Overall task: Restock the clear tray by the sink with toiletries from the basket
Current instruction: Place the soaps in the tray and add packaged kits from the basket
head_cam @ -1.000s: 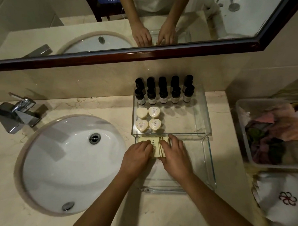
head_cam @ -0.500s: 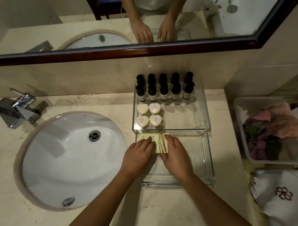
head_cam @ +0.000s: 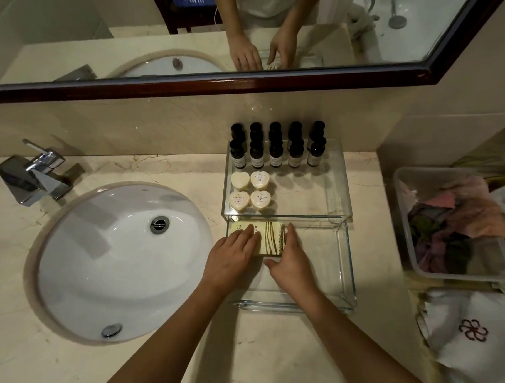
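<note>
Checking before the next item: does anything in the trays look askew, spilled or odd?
In the far tray, the back-left heart soap shows a blank top; the other three soaps show print. Bottles stand upright; striped packets lie square under the left hand, right hand alongside.

Sink [head_cam: 121, 261] left of near tray [head_cam: 350, 265], basket [head_cam: 403, 221] right; packets [head_cam: 268, 235], perhaps stacked, inside.

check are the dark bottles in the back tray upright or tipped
Upright: all the dark bottles stand caps up along the far end of the clear tray; none lies flat.
</note>
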